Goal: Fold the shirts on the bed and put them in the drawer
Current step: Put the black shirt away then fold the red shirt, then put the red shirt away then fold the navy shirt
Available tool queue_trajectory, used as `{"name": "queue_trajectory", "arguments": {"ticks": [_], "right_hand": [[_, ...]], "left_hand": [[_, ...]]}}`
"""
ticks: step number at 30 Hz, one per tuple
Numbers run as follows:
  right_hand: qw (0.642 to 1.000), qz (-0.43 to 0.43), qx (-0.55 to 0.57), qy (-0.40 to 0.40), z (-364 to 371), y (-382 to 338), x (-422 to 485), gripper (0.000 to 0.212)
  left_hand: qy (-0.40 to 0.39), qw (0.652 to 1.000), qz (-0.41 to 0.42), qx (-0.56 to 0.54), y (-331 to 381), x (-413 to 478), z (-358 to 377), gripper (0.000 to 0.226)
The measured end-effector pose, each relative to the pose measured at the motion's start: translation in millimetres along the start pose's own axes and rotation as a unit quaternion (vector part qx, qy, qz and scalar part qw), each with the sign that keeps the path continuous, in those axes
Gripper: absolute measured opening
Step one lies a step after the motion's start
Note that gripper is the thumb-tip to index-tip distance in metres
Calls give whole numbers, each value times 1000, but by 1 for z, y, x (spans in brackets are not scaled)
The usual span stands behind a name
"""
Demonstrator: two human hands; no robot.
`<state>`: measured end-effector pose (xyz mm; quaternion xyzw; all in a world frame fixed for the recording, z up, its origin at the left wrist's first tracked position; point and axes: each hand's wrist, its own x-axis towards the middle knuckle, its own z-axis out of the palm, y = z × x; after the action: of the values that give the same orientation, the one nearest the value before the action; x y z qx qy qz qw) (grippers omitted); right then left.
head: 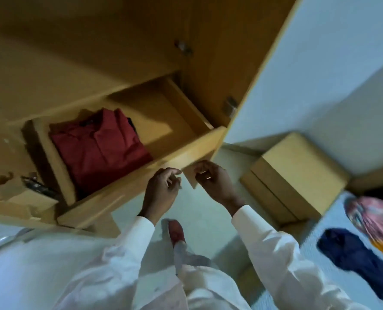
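A wooden drawer (pixel 192 153) stands pulled out of the wardrobe. Inside it, on the left half, lies a folded red shirt (pixel 98 148) with a dark garment edge showing under it; the right half of the drawer is bare. My left hand (pixel 163 189) and my right hand (pixel 210 180) hover just in front of the drawer's front panel, fingers loosely curled, holding nothing. On the bed (pixel 333 260) at the lower right lies a crumpled dark blue shirt (pixel 351 253), with a pink and orange patterned garment (pixel 374 222) beside it.
The open wardrobe door (pixel 219 63) rises behind the drawer. A wooden bedside cabinet (pixel 295 175) stands between wardrobe and bed. Torn cardboard and dark items (pixel 27 193) lie at the left of the drawer. My red slipper (pixel 177 231) is on the pale floor.
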<state>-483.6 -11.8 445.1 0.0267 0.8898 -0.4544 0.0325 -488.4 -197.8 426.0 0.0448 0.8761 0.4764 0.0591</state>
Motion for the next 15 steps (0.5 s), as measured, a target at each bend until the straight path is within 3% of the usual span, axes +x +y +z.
{"name": "queue_trajectory", "arguments": {"ticks": [7, 15], "right_hand": [[989, 138, 22, 54, 3, 66, -133, 21], [966, 235, -15, 108, 35, 162, -231, 12]], "left_hand": [[-182, 982, -29, 32, -35, -98, 93, 16], [-324, 943, -37, 60, -98, -169, 194, 19]]}}
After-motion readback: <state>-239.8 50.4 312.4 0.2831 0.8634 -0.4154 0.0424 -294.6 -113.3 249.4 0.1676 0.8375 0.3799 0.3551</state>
